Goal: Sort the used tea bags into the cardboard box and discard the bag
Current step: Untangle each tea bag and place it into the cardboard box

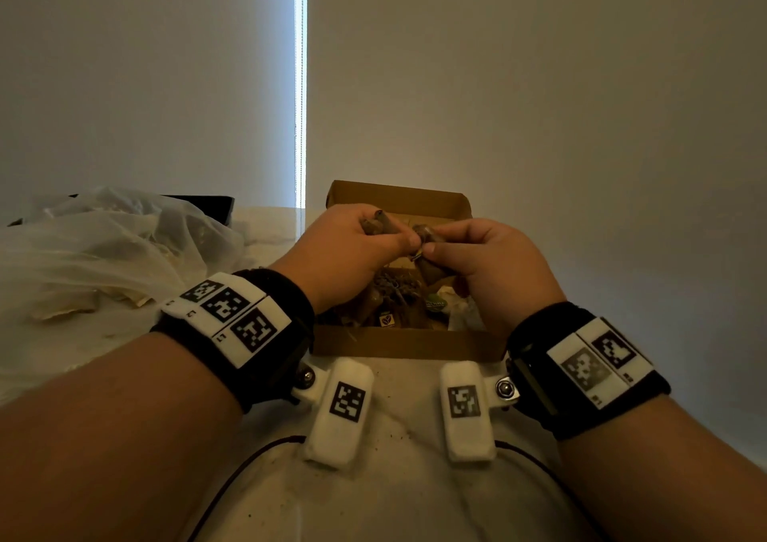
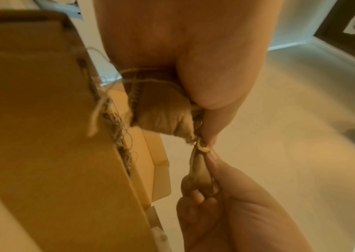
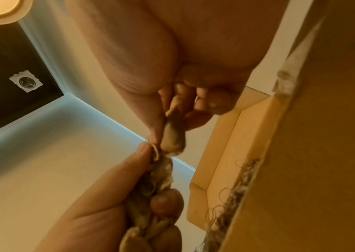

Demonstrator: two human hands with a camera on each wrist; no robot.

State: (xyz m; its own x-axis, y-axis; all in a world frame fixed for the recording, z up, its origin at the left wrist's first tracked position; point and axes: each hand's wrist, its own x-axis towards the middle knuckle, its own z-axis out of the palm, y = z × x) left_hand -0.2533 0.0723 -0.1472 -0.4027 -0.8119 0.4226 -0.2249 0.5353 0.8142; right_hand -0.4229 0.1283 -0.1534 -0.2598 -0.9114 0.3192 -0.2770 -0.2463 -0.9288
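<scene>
Left hand [image 1: 346,251] and right hand [image 1: 483,257] each grip tea bags [image 1: 427,236]; clump stretched left-right.

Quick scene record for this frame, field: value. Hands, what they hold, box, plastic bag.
left hand: grips a clump of used tea bags above the box
right hand: pinches another tea bag, fingertips meeting the left hand's
link between the two: cannot tell whether strings are tangled
cardboard box: open, on the table, holds tea bags, strings and tags
plastic bag: crumpled, left of the box, untouched
table: light, with crumbs
</scene>
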